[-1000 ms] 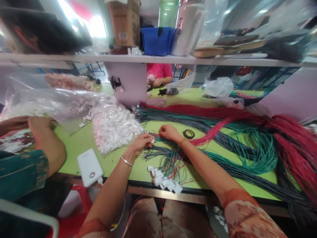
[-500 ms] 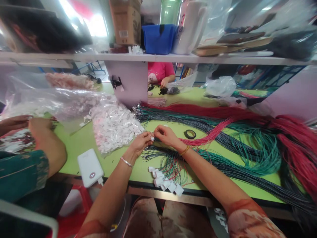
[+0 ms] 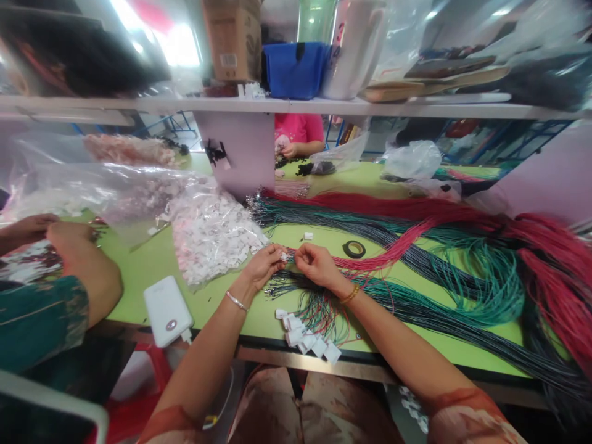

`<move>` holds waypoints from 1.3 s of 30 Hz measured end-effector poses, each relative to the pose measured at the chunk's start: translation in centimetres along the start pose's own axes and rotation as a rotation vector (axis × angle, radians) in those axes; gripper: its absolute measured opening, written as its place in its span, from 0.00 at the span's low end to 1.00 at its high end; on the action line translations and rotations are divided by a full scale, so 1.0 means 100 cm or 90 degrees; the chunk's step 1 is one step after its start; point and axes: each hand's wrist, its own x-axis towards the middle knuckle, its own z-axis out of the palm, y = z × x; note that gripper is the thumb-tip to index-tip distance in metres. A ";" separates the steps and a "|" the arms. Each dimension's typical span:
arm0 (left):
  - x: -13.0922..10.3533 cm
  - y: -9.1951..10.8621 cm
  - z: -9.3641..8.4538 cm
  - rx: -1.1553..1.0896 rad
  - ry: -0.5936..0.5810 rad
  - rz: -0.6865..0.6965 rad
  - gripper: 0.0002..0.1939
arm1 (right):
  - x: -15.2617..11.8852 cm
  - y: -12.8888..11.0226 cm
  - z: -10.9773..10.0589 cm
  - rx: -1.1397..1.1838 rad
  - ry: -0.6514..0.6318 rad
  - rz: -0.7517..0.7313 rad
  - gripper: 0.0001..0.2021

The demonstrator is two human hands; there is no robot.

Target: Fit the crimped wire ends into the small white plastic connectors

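Glossy plastic bag (image 3: 210, 231), matt tabletop (image 3: 152, 265)

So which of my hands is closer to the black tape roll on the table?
Right. Your right hand is just left of the black tape roll; your left hand is farther left, beyond it.

- Bright, even daylight fills the scene; a blown-out window (image 3: 178, 46) glares at upper left.
- The green desk (image 3: 152, 265) is evenly lit, with only soft, faint shadows.
- The shelf (image 3: 324, 110) bows from wide-angle distortion.
- The corners smear and blur.
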 end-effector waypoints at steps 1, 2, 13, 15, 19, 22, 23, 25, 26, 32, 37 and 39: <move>0.000 0.000 0.001 0.002 0.003 0.002 0.12 | -0.001 -0.001 0.000 -0.026 0.007 -0.010 0.04; -0.001 0.000 0.002 0.006 0.005 0.004 0.12 | -0.001 -0.002 0.001 -0.051 0.013 -0.020 0.04; 0.003 -0.008 0.005 0.067 0.041 0.012 0.20 | -0.002 0.000 0.003 -0.127 -0.037 -0.065 0.08; 0.003 -0.008 0.005 0.080 0.040 0.014 0.20 | -0.002 0.002 0.002 -0.122 -0.035 -0.048 0.09; 0.000 -0.006 0.009 0.139 0.048 0.029 0.19 | 0.003 0.002 -0.006 -0.078 -0.067 -0.015 0.11; -0.014 0.002 0.021 0.191 -0.043 0.125 0.15 | 0.010 -0.001 -0.024 0.007 -0.084 0.018 0.13; -0.022 0.006 0.027 0.219 -0.116 0.149 0.13 | 0.012 -0.002 -0.029 0.023 -0.082 0.031 0.13; -0.036 0.011 0.040 0.292 -0.315 0.125 0.11 | 0.013 -0.003 -0.032 0.023 -0.113 0.043 0.13; -0.042 0.011 0.047 0.319 -0.416 0.080 0.13 | 0.011 -0.004 -0.029 0.007 -0.150 0.042 0.12; -0.039 0.006 0.046 0.401 -0.580 -0.023 0.16 | -0.006 -0.003 0.006 -0.257 -0.228 0.022 0.03; -0.014 0.018 -0.006 0.584 0.179 0.200 0.16 | -0.010 -0.006 0.013 -0.354 -0.208 0.017 0.06; -0.007 0.020 -0.023 0.788 0.392 0.188 0.13 | -0.011 -0.007 0.013 -0.363 -0.205 0.023 0.07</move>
